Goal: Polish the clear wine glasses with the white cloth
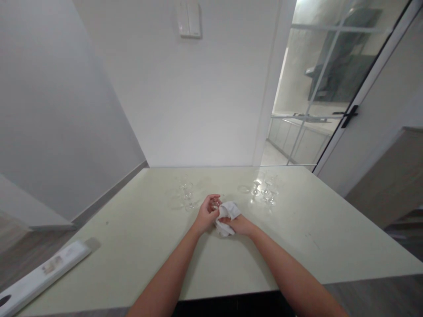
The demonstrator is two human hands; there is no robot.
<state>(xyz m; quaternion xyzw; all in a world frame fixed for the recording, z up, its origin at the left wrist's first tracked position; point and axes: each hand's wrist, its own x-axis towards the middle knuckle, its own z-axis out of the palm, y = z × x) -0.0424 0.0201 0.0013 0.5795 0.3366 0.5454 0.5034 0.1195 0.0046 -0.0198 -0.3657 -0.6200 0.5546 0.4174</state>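
Over the middle of the table, my left hand is curled around a small clear glass, mostly hidden by the fingers. My right hand grips a white cloth, whose crumpled folds press up against the glass and hang down below the hand. Behind and left of my left hand stand stemmed clear glasses. Several more stemmed glasses stand in a cluster farther right, beyond my right hand. Their outlines are faint against the pale surface.
The pale, glossy table reaches back to a white wall. A long white box lies along its left edge. To the right rear is a glass-paned door with a black handle. A white switch plate is on the wall.
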